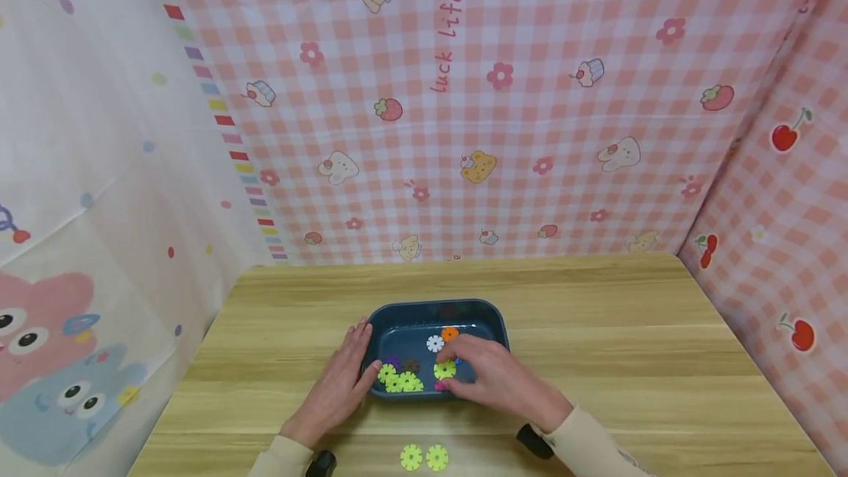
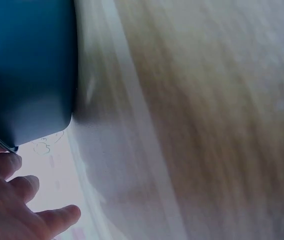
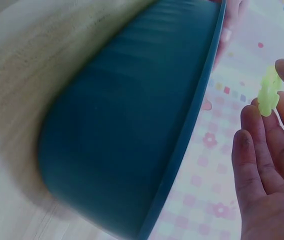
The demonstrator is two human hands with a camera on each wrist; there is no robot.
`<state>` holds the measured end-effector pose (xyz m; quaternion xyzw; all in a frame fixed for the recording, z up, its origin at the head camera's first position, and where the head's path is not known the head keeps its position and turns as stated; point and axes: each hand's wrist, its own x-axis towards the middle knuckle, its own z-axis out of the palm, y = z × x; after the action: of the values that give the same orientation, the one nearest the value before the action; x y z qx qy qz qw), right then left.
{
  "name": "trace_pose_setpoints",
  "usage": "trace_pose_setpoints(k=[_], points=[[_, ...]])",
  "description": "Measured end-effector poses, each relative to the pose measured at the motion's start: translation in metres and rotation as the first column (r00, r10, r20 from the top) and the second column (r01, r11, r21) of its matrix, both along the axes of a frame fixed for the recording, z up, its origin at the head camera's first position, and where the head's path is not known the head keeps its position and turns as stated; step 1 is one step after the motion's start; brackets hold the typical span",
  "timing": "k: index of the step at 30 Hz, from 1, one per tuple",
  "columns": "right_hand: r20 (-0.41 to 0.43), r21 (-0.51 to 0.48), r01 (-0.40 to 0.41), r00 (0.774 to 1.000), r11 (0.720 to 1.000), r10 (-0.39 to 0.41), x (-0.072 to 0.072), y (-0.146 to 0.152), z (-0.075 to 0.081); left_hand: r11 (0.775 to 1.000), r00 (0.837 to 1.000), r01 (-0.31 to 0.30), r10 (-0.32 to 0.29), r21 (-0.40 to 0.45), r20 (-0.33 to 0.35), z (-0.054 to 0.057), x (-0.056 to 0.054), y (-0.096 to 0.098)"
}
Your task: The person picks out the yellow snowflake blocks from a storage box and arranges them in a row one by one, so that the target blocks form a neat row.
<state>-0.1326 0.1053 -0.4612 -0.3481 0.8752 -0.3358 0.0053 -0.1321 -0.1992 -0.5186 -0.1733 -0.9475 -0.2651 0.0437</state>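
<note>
A dark blue-green plastic bin point(image 1: 440, 308) stands on the table with small snowflake building discs inside. My left hand point(image 1: 338, 374) rests against the bin's left side, its fingers extended along the rim; the left wrist view shows several of its fingers point(image 2: 59, 219) loosely spread. Over the bin's right part, my right hand point(image 1: 500, 381) pinches a yellow-green snowflake disc point(image 3: 269, 92) between thumb and fingertips, above the rim in the right wrist view. Inside lie yellow-green discs point(image 1: 394, 383), a white disc point(image 1: 434, 344), an orange disc point(image 1: 450, 333), and purple and brown ones. Fingers partly hide a pink one.
Two yellow-green discs point(image 1: 411, 457) lie side by side on the wooden table point(image 1: 596, 330), in front of the bin near the bottom of the head view. A pink checked cloth point(image 1: 503, 124) hangs behind the table, with patterned cloths at both sides.
</note>
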Motion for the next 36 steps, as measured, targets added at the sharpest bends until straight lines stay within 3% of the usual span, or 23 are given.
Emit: trace_pose_setpoints(k=[13,21,28,36], points=[[-0.075,-0.024,-0.058,0.996,0.998,0.056,0.016,0.007,-0.001,0.998,0.999,-0.024,0.022,-0.052,-0.031,0.001,0.0,0.002],[-0.027,-0.031,-0.075,0.997,0.997,0.074,0.03,0.013,-0.005,0.997,0.999,-0.028,0.026,-0.067,-0.026,0.0,0.0,0.003],[-0.078,-0.049,-0.129,0.989,0.99,0.124,0.039,0.019,-0.011,0.998,1.0,-0.023,0.022,-0.062,-0.013,0.0,0.0,0.003],[0.007,-0.037,-0.18,0.984,0.983,0.18,0.046,0.021,-0.013,0.999,1.0,-0.022,0.021,-0.05,-0.005,0.001,0.001,0.003]])
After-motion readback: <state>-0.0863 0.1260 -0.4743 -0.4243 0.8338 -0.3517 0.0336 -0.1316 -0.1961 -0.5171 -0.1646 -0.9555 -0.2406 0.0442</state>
